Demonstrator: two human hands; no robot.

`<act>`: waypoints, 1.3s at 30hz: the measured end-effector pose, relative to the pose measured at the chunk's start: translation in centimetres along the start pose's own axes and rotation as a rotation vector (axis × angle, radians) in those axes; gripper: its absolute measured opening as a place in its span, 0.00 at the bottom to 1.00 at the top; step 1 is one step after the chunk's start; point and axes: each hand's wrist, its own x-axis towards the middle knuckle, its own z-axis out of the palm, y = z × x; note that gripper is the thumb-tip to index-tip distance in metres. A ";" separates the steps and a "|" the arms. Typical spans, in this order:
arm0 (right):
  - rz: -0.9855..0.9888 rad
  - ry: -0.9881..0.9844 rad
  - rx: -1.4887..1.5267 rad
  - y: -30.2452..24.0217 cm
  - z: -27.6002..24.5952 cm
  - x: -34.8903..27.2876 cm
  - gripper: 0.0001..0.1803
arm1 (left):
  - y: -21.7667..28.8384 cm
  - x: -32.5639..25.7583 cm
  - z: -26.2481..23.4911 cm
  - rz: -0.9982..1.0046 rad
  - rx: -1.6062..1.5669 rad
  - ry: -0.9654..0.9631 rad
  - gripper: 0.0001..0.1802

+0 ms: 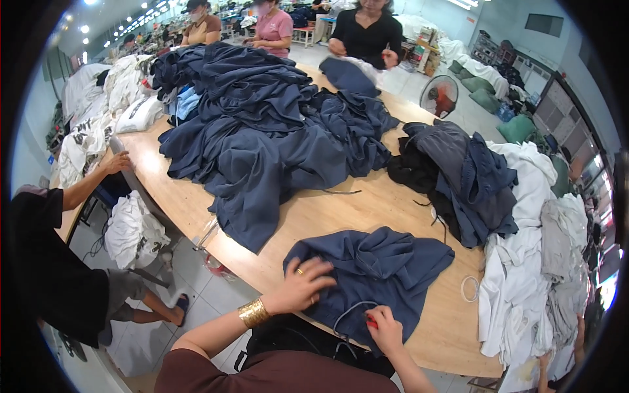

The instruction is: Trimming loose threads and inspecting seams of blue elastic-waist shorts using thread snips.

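One navy garment (377, 272) in hand at near edge of bench (452, 327); judged unfinished, cord (339, 319) looped loose. Left hand (303, 286) blurred over it, fingers spread, no grip seen. Right hand (388, 333): fingers closed round small red tool (371, 321). Navy heap (255, 124) beyond: done or waiting, cannot tell. Green sacks (485, 101) on floor bulge, contents hidden.
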 end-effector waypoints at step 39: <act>0.207 0.047 0.024 2.8 -22.2 14.3 0.11 | 3.4 12.1 -20.7 -0.281 -0.940 0.155 0.10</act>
